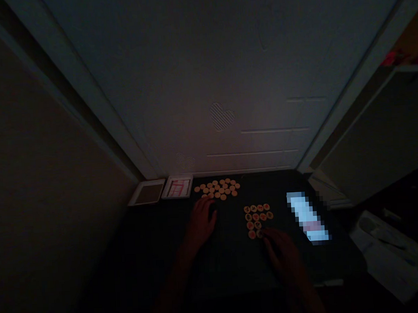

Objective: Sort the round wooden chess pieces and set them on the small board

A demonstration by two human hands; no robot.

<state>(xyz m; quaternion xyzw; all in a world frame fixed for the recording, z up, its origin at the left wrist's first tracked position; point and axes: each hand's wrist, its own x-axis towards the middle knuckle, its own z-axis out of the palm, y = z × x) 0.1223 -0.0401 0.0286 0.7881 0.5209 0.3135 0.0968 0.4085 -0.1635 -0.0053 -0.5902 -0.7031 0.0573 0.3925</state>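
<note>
The scene is very dark. My left hand lies on a dark table, fingers stretched toward a pile of round wooden discs lying blank side up, its fingertips just short of them. My right hand rests farther right, its fingertips touching the lowest disc of a second group that shows red marks and is laid out in rows. Whether those fingers pinch a disc is too dark to tell.
Two shallow white box halves lie at the table's back left against a pale wall. A lit, blurred phone screen lies right of the discs. White packaging sits lower right.
</note>
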